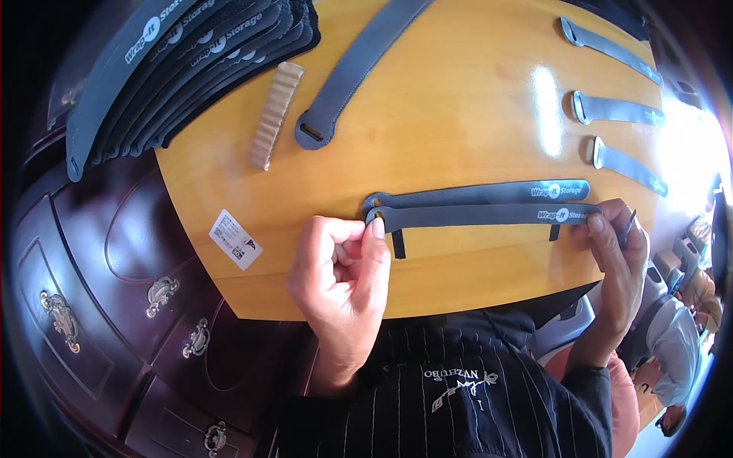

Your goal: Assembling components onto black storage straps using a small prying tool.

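Observation:
A dark grey storage strap (489,217) is stretched level between my two hands, low over the near part of the table. My left hand (343,282) pinches its slotted left end between thumb and index finger. My right hand (617,240) pinches the other end, and a thin dark pointed item (631,221) sticks out from its fingers; I cannot make out what it is. Just behind lies a second grey strap (473,193), nearly parallel. Two short black strips, a left one (398,246) and a right one (555,233), show on the wood below the held strap.
A thick stack of grey straps (183,76) fills the far left of the table (458,122). A longer strap (343,91), a corrugated cardboard strip (276,116) and a white label (235,240) lie nearby. Three short straps (618,109) line the right edge. Another person (672,343) sits at right.

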The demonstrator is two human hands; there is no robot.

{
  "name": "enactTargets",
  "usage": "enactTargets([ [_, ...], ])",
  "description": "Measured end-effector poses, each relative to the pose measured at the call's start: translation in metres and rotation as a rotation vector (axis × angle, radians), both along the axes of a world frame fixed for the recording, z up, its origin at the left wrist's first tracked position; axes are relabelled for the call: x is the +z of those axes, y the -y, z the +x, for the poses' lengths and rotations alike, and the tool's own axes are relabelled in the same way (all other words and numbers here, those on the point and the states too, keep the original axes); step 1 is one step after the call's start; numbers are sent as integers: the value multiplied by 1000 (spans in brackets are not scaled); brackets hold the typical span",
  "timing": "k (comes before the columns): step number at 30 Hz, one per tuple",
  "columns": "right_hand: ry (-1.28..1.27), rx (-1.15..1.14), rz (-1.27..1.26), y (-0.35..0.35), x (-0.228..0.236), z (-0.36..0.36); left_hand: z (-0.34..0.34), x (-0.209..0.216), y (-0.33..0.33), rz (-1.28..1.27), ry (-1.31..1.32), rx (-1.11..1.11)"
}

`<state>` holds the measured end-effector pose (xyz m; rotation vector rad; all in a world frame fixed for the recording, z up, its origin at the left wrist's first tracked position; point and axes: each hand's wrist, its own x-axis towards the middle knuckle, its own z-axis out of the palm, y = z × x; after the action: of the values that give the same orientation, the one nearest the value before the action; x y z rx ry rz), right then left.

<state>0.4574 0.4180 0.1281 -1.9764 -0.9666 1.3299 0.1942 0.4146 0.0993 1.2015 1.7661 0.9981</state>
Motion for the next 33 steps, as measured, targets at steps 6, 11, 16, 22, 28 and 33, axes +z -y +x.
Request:
enactTargets([
  [6,34,15,14,0,2,0,-1,-4,0,15,-79,-30],
  [11,55,-7,23,-3,4,-3,3,-1,-2,-16,-94,-15],
  [16,37,-27,24,-3,5,-2,7,7,-3,-41,-127,-6],
  [22,47,13,75,0,-2,2,9,3,0,-98,-128,2],
  [28,122,114,101,-4,-6,8,7,5,-4,-68,-229,-52],
  [33,176,173,93,-9,-5,6,4,3,-2,-100,-260,-66],
])
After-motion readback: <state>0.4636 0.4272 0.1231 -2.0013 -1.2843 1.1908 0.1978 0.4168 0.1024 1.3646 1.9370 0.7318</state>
